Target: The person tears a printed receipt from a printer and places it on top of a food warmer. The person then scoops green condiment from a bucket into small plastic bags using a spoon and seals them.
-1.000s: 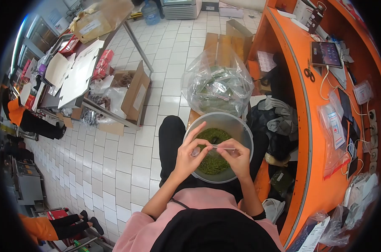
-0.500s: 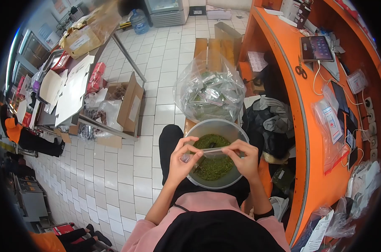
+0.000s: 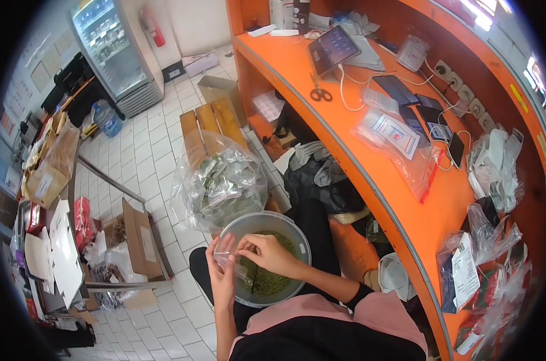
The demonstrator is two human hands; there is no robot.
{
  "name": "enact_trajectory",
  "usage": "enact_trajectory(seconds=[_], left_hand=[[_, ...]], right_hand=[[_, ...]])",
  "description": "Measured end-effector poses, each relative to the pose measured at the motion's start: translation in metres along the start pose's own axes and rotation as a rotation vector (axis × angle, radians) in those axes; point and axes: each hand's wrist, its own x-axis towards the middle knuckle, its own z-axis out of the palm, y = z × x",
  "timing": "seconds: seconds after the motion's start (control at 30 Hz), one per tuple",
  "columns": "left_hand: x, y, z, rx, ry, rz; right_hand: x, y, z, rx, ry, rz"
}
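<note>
My left hand (image 3: 222,272) holds a small clear plastic bag (image 3: 225,253), its fingers raised behind it. The fingers of my right hand (image 3: 268,254) are pinched together at the bag's right edge. Both hands are over the left side of a translucent round tub (image 3: 306,243), which rests between my legs. Finely chopped green leafy stuff (image 3: 273,283) lies in the tub, with a thin dark handle (image 3: 254,278) sticking up from it. Beyond the tub, a large clear plastic bag (image 3: 225,186) full of small filled packets sits on a wooden bench (image 3: 216,123).
An orange counter (image 3: 357,162) curves along my right, bearing a tablet (image 3: 333,51), scissors (image 3: 321,91), phones and plastic sleeves. Dark bags (image 3: 315,180) are stuffed beneath it. To the left are a cardboard box (image 3: 137,240) and a table; a fridge (image 3: 113,54) stands at the back.
My view has swung right, toward the counter. Both hands were stretching the small bag's edge level over the tub; now the left holds it upright and the right pinches its side.
</note>
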Motion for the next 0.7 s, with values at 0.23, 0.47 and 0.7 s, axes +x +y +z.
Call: enact_trajectory(seconds=[0.23,0.47,0.7], left_hand=[[0.002,-0.009,0.012,0.015,-0.110,0.004],[0.002,-0.009,-0.001,0.229,-0.050,-0.138],[0.000,-0.022,-0.018,0.145,-0.112,-0.367]], right_hand=[[-0.026,0.001,-0.008,0.106,0.001,0.101],[-0.029,-0.001,-0.034,-0.093,0.207,-0.025],[-0.030,0.014,-0.035,0.460,0.255,0.070]])
